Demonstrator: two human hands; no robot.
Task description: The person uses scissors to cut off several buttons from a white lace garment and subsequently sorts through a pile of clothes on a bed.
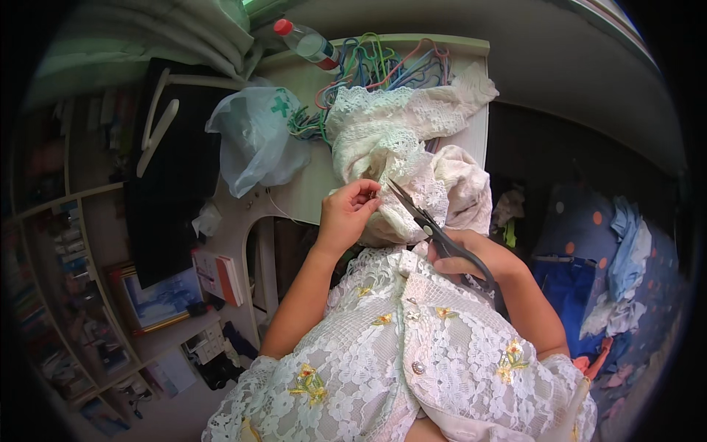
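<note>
A white lace-trimmed garment lies bunched on the table in front of me. Over its near part, my left hand pinches a small brownish piece between thumb and fingers. That piece is mostly covered, and I cannot tell whether it is joined to the cloth. My right hand grips a pair of dark-handled scissors. Their blades are slightly apart, pointing up and left over the lace, with the tips just right of my left fingertips.
Plastic clothes hangers are piled behind the garment, beside a red-capped bottle. A thin plastic bag sits at the table's left, near a black screen. Shelves stand farther left; clothes lie at right.
</note>
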